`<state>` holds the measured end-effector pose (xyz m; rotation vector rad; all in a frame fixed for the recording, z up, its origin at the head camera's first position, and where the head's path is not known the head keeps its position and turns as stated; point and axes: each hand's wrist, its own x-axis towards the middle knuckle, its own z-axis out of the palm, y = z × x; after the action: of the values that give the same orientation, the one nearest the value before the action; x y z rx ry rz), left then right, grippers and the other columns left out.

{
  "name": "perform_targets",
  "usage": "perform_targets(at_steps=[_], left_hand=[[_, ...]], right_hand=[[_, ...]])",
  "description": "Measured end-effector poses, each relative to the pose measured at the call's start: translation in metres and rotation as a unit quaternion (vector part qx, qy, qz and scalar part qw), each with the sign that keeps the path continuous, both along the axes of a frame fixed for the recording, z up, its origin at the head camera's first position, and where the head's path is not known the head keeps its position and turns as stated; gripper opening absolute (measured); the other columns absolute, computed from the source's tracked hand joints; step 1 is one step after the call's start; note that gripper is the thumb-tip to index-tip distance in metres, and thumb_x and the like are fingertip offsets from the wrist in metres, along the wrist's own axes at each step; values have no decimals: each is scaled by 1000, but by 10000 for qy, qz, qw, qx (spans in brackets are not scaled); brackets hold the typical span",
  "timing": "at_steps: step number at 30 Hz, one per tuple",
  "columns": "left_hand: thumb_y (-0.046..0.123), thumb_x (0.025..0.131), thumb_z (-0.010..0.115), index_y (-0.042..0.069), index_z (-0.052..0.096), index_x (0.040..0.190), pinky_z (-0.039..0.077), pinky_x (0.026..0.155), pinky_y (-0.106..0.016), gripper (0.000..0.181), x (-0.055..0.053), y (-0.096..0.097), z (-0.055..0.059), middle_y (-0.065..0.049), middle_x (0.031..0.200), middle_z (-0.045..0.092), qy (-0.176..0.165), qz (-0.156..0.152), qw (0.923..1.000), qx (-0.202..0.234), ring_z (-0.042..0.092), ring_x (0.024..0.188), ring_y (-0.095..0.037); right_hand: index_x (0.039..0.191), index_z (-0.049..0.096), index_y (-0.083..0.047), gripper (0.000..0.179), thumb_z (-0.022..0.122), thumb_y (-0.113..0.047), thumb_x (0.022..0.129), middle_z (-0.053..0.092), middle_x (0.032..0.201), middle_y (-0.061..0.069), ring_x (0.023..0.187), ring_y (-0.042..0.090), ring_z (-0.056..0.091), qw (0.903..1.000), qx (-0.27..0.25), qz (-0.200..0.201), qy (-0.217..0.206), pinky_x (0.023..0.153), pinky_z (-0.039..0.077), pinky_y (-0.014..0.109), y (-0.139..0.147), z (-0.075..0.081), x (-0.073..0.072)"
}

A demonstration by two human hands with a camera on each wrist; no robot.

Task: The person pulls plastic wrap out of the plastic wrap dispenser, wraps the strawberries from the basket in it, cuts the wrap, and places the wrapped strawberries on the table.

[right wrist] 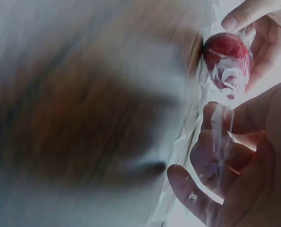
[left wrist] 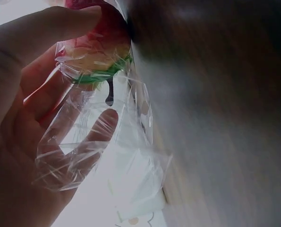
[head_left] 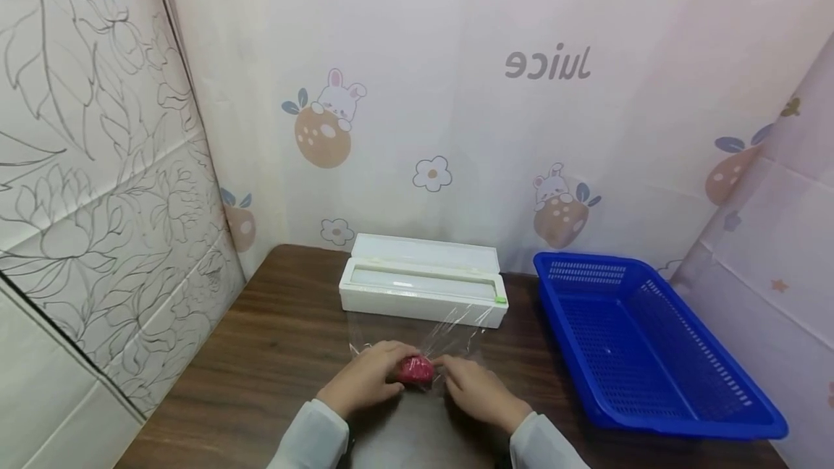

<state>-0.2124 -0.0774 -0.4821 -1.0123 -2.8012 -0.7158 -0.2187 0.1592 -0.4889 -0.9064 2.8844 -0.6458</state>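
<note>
"Between the fingers of the two hands, what do you count over the link?"

"I count one red fruit (head_left: 417, 369) with one dark stem (left wrist: 110, 92), and across it one clear film (head_left: 459, 340). The left hand (head_left: 366, 380) grips the fruit, thumb on one side, fingers on the other. The right hand (head_left: 478, 389) has its fingers bent beside the fruit, film lying across them; whether they pinch it, I cannot tell."

"And farther from the fingertips?"

"Ahead of both hands' fingers I have one white box (head_left: 417, 305), its one lid (head_left: 423, 250) raised, one green tab (head_left: 500, 300) at its right end; right of the right fingers, one blue basket (head_left: 684, 427). One wooden table (head_left: 260, 353) lies beneath all."

"Which parts are obscured?"

"In my head view the left fingers cover part of the fruit; the left wrist view crops its far end. Both sleeves (head_left: 311, 440) are cut off at the head view's lower edge. My right wrist view blurs the table, and the film's edges are hard to trace."
</note>
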Motion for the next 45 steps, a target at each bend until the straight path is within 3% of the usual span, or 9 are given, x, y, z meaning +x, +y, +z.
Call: perform_targets(at_steps=[7, 11, 16, 21, 28, 32, 35, 39, 45], left_hand=[[15, 77, 73, 16, 52, 130, 48, 94, -40, 57, -10, 0, -4, -3, 120, 60, -32, 41, 10000, 15, 51, 110, -14], [19, 76, 75, 17, 48, 127, 52, 86, -38, 58, -14, 1, -6, -5, 110, 63, -362, 194, 9988, 271, 55, 99, -12], [23, 76, 75, 20, 47, 117, 53, 78, -33, 49, -21, -2, -8, -3, 104, 63, -719, 165, 9958, 539, 56, 91, -9], [27, 80, 72, 19, 48, 118, 52, 76, -30, 45, -26, -4, -8, -3, 109, 62, -934, 90, 9938, 599, 55, 89, -8], [26, 81, 71, 24, 49, 123, 51, 86, -37, 47, -29, -12, -12, 2, 114, 61, -1101, 5, 9929, 456, 53, 99, -9], [30, 89, 62, 27, 49, 131, 48, 93, -44, 44, -27, -21, -14, 1, 123, 59, -978, -168, 9938, 500, 51, 110, -12], [29, 94, 54, 26, 55, 128, 47, 95, -45, 33, -25, -32, -13, 3, 124, 60, -846, -74, 9936, 739, 51, 113, -13], [24, 94, 55, 27, 64, 115, 52, 86, -41, 23, -25, -47, -12, 7, 110, 67, -935, 242, 9883, 1178, 58, 98, -8], [25, 90, 61, 26, 64, 111, 53, 64, -29, 21, -25, -73, -10, 9, 87, 68, -1198, 666, 9797, 1460, 58, 68, -4]], right_hand=[[111, 62, -17, 27, 50, -9, 88, 67, 104, 1, 91, 16, 59, 9994, 135, -253, 170, 71, 54, 43, 9, 2, -4], [110, 62, -16, 31, 56, -8, 81, 63, 98, -1, 87, 15, 56, 9963, 51, -322, 799, 70, 51, 42, 10, 2, -5], [117, 59, -15, 40, 66, -14, 78, 60, 109, -1, 102, 16, 51, 9889, -542, 180, 1375, 82, 49, 46, -1, 4, -7], [124, 52, -15, 50, 71, -25, 79, 55, 121, 0, 111, 14, 49, 9895, -591, 803, 1045, 90, 50, 44, -17, 5, -10], [122, 50, -14, 50, 72, -24, 79, 55, 115, 1, 104, 12, 51, 9965, -537, 539, 336, 88, 51, 39, -26, 1, -15], [119, 50, -14, 47, 72, -26, 79, 55, 110, 1, 98, 11, 52, 9969, -561, 538, 155, 85, 52, 38, -26, 1, -18], [118, 50, -15, 47, 73, -27, 79, 54, 109, 0, 97, 10, 51, 9971, -541, 524, 113, 85, 52, 37, -26, 0, -20], [115, 50, -18, 44, 74, -27, 79, 55, 107, -2, 96, 9, 52, 9979, -459, 404, 205, 84, 52, 38, -27, -2, -21], [113, 51, -21, 40, 72, -28, 80, 56, 103, -5, 93, 8, 52, 9982, -338, 328, 379, 81, 52, 39, -29, -1, -22]])
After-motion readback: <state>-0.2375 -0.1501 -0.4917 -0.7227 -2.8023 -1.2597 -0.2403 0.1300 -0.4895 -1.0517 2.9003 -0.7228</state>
